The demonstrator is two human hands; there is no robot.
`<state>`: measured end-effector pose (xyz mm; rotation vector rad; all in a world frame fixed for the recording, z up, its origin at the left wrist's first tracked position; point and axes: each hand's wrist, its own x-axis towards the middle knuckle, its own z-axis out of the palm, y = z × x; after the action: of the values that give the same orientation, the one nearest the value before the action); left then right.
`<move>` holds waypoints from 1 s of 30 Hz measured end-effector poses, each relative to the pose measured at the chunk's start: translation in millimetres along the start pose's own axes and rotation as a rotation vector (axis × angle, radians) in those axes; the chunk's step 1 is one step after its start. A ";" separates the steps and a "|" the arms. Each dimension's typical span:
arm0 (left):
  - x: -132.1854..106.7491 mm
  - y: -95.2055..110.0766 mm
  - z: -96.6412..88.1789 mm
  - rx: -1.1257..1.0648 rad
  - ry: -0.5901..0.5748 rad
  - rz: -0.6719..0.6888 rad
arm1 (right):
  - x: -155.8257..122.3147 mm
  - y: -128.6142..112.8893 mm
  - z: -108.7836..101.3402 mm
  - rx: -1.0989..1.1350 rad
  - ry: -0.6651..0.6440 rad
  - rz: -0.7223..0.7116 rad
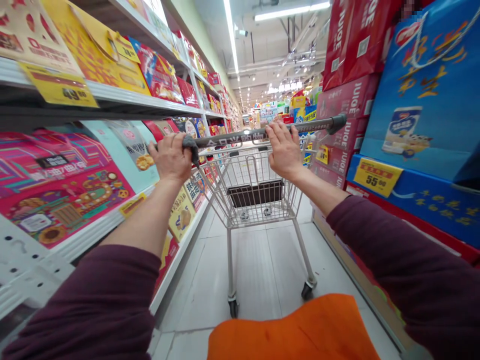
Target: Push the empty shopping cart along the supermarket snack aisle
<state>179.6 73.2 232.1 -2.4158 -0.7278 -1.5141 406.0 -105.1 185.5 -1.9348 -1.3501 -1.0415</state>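
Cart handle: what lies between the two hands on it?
In the head view, a lettered stretch of handle lies between the left hand and right hand, with a dark grey piece against the left.

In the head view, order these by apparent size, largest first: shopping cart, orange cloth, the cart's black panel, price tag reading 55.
1. Shopping cart, by its outline
2. Orange cloth, cut off below
3. Black panel and price tag: too alike to rank
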 end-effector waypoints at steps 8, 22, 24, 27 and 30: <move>2.4 19.1 15.1 0.079 0.023 0.040 | 0.2 0.6 3.1 0.059 0.058 0.003; 0.3 52.6 31.1 0.036 -0.079 0.169 | -1.4 3.5 0.4 0.040 0.038 -0.011; -1.7 33.7 23.1 0.051 -0.054 0.113 | -1.0 2.7 2.3 0.052 0.052 -0.009; -2.4 25.5 20.7 0.061 -0.019 0.098 | -0.5 0.8 5.5 0.076 0.078 -0.002; -0.7 46.9 30.5 0.050 -0.036 0.141 | -0.5 -0.1 7.1 0.085 0.095 0.011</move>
<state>227.0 45.4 221.9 -2.4072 -0.5805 -1.3860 407.8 -99.7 181.2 -1.8064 -1.3083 -1.0399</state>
